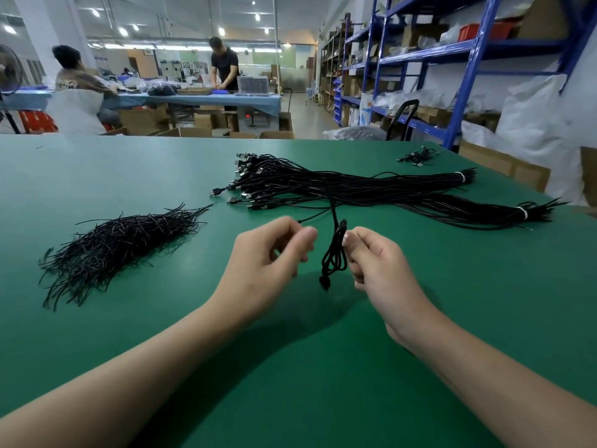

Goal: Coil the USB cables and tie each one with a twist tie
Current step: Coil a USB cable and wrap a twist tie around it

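Observation:
My right hand (376,263) pinches a black USB cable (334,253) gathered into a few hanging loops above the green table (290,367); its free length runs up toward the cable pile. My left hand (271,253) is just left of the loops with fingers curled, thumb and forefinger together on the thin cable strand that leads off up and right. A big bundle of black USB cables (355,189) lies beyond the hands, bound with white ties at its right ends. A heap of black twist ties (119,244) lies at the left.
A small cluster of cables (418,155) lies near the table's far right corner. Blue shelving (452,76) with boxes stands at the right. Two people work at a far blue table (193,98). Cardboard boxes stand on the floor beyond the table's edge.

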Demonstrator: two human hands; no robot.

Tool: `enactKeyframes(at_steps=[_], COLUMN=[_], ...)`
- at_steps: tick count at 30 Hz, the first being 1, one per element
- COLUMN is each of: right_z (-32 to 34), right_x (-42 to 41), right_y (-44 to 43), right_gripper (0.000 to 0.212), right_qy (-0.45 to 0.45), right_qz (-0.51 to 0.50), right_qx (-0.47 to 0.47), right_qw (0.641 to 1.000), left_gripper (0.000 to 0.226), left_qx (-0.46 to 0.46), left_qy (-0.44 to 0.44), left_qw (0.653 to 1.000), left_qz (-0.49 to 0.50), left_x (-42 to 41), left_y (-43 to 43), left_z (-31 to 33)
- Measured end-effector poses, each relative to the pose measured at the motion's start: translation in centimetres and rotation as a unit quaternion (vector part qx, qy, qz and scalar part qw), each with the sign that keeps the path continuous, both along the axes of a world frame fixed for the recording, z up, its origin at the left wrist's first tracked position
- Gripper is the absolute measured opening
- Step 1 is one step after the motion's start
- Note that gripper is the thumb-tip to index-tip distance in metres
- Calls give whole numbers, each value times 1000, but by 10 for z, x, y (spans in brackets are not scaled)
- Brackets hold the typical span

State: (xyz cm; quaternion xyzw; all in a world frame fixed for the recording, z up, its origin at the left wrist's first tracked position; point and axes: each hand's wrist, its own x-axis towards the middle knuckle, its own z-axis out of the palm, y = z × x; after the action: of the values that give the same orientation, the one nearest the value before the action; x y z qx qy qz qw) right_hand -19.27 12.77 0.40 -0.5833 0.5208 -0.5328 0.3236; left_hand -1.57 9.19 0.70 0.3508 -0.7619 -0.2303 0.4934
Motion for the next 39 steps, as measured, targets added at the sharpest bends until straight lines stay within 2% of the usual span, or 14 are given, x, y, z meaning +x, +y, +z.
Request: enactKeyframes(at_steps=[2, 3, 6, 9, 12, 17, 19, 21, 24, 27, 30, 33, 36, 39], right_z=[-2, -3, -6, -9, -10, -8, -8, -7, 0, 11, 19, 20, 16, 19], right_x=[-1, -1, 0, 0, 1, 2, 2, 2, -7, -32, -72, -109, -132, -134], right_y=[0, 1, 4, 3, 2, 1, 1, 0, -4, -16, -33, -39, -43, -47], right_gripper=[40, 39, 37, 36, 37, 26, 21, 17, 16, 16, 22, 27, 37, 45], right_qy=[74, 109, 167, 154, 86, -5, -36, -53, -43, 61, 230, 377, 463, 518], right_qz=[-17, -24, -31, -14, 11, 77, 77, 62, 11, -94, -235, -284, -294, -301], right_qx=[-67, -96, -143, -122, -51, 29, 53, 75, 94, 105, 114, 185, 237, 219], right_qw=[995, 989, 975, 980, 995, 997, 995, 994, 995, 988, 938, 862, 802, 770], left_gripper=[65, 69, 55, 32, 20, 28, 20, 31, 44, 35, 30, 30, 29, 29], left_qx=[207, 280, 361, 346, 305, 254, 242, 220, 194, 190, 196, 183, 182, 181], left_qy=[19, 15, 36, 76, 127, 131, 125, 94, 29, -4, -24, -53, -59, -65], left_qw=[977, 957, 925, 931, 941, 958, 962, 971, 980, 982, 980, 982, 982, 981], left_qz=[-52, -78, -111, -89, -73, -25, -11, 11, 27, 16, 14, 12, 10, 11], left_x=[-4, -6, -10, -9, -9, -10, -10, -11, -12, -10, -10, -11, -11, -11], left_y=[1, 2, 6, 8, 7, 8, 7, 6, 5, 5, 5, 4, 2, 0], left_z=[1, 1, 0, -1, -2, -7, -8, -9, -13, -17, -19, -20, -21, -22])
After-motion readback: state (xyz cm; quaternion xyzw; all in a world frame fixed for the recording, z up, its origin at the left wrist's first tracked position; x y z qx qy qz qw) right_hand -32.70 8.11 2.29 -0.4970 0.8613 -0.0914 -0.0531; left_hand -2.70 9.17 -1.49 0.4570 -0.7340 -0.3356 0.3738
